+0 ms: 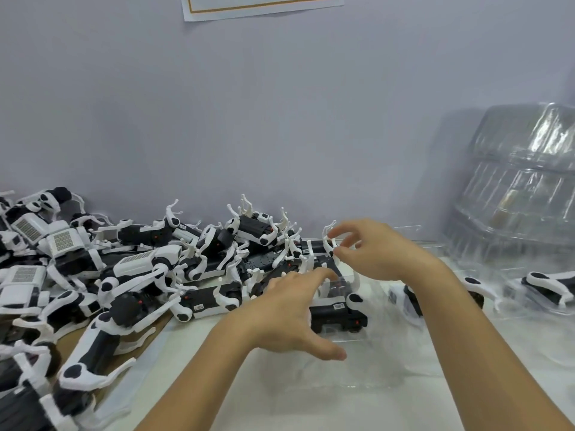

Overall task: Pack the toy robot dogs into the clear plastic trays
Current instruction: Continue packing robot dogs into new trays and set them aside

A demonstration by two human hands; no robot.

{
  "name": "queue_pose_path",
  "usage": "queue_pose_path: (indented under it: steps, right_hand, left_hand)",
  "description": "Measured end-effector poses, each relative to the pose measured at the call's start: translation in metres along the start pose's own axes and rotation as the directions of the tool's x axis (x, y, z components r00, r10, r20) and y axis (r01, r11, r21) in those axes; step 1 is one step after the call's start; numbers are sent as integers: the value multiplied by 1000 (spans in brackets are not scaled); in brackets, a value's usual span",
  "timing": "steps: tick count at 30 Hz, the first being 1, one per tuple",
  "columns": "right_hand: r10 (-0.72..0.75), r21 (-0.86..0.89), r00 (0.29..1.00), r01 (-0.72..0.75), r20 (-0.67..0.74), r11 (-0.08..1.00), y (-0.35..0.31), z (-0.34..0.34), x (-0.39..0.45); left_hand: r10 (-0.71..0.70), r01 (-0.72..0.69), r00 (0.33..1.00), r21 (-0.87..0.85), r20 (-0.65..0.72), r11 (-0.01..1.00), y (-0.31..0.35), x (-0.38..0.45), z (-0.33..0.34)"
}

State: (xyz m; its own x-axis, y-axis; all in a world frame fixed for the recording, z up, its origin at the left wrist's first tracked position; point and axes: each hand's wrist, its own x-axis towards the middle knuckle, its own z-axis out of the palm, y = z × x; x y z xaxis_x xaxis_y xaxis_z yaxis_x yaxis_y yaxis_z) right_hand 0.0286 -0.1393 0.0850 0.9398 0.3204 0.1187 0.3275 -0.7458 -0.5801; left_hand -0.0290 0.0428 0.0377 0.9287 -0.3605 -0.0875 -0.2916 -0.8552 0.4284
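Observation:
A big pile of black-and-white toy robot dogs [133,275] covers the left and middle of the table. A clear plastic tray [382,356] lies in front of me with one toy dog [337,312] lying in it. My left hand [292,312] reaches over the tray's left side, fingers stretched towards that dog and thumb spread, holding nothing. My right hand [373,250] is at the pile's right end. Its thumb and forefinger pinch the upturned white leg of another toy dog [314,248].
Two more toy dogs [547,284] lie in clear trays at the right. A tall stack of empty clear trays [522,188] leans against the grey wall at the far right. Brown cardboard [74,343] shows under the pile on the left.

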Motion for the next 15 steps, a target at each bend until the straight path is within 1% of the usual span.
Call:
queue_pose_path:
  steps: [7,10,12,15]
  right_hand:
    - [-7,16,1000,7,-4,1000,0,1,2]
    - [-13,32,1000,13,-13,999,0,1,2]
    - [-9,42,1000,11,-26,999,1,1,2]
    - [-12,82,999,15,-42,996,5,-2,3]
  left_hand:
    - [17,-17,1000,-8,-11,1000,4,4,3]
    - [31,-31,1000,29,-3,999,3,-2,-2]
    - [36,-38,999,65,24,997,-1,-8,-10]
    - [6,-9,997,33,75,999,-8,-21,-29]
